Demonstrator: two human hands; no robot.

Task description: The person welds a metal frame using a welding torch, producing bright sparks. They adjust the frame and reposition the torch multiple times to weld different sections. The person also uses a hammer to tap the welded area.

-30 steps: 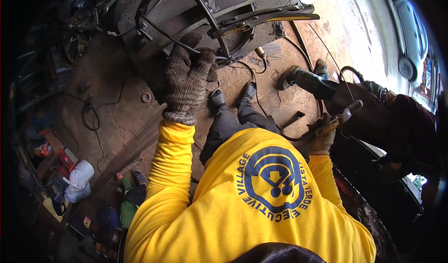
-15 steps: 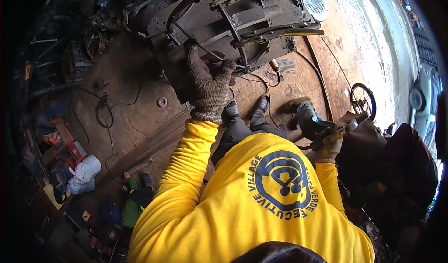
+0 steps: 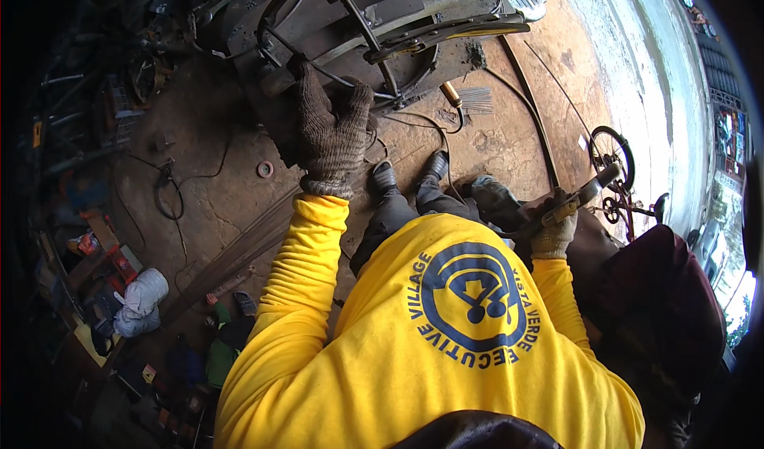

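Our left hand (image 3: 330, 134) stretched to the metal frame (image 3: 430, 37), grip impossible to tell; our right hand (image 3: 555, 230), out sideways, clenched a tool (image 3: 598, 186).

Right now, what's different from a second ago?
The other person's leg has moved left and lower in the picture, and more of the bicycle shows. The left hand is still at the metal frame; the right hand keeps its grip on the tool.
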